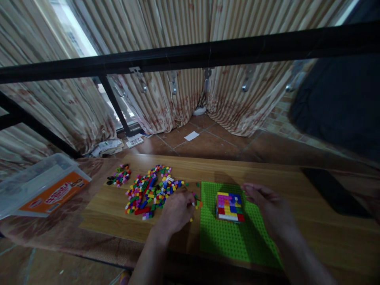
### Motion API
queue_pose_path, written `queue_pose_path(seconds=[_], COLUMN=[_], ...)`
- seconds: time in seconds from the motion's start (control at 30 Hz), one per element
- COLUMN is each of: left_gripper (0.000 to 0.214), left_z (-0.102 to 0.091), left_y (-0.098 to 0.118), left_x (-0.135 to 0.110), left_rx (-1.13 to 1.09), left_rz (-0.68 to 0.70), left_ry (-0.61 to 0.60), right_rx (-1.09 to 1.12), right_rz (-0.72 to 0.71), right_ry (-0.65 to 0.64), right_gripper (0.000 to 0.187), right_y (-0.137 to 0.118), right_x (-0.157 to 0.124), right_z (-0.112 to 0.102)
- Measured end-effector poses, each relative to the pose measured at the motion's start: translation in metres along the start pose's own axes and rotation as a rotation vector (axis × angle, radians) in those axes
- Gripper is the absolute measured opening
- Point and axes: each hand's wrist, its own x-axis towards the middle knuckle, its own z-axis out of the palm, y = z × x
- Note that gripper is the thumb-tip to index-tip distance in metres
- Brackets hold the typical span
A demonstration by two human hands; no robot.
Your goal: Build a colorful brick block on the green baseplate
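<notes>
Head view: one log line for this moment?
left hand: at loose bricks | right hand: beside brick block | brick block: on green baseplate

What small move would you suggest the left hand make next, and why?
Probably pinch one loose brick: the left hand rests at the edge of the brick pile, while the right hand sits beside the stacked block on the green baseplate.

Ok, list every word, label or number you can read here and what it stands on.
Nothing can be quoted.
Orange label on the clear plastic box: pale lettering, too blurred to read.
Small card on the floor by the curtain: print too small to read.
Loose papers beside it: illegible.
</notes>
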Motion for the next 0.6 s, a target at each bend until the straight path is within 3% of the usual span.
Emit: queue_pose_path(seconds=[0.17,0.33,0.4,0.6], left_gripper=[0.015,0.024,0.026,0.028], left_z=[-0.012,-0.009,-0.006,-0.002], left_y=[-0.002,0.012,0.019,0.03], left_x=[0.0,0.002,0.004,0.005], left_rx=[-0.378,-0.776,-0.866,-1.037], left_rz=[-0.03,-0.01,-0.015,-0.071], left_ry=[-0.042,-0.133,-0.185,-0.303], right_rx=[-0.088,-0.293,-0.352,-0.417], right_rz=[-0.157,-0.507,-0.616,-0.821], right_ry=[-0.066,-0.421,-0.507,-0.527], right_gripper=[0.023,0.015,0.018,0.023], right_y=[-0.008,-0.023,-0.025,-0.02], right_x=[-0.013,-0.045,-0.053,-0.059], right_z=[0.01,0.025,0.029,0.032])
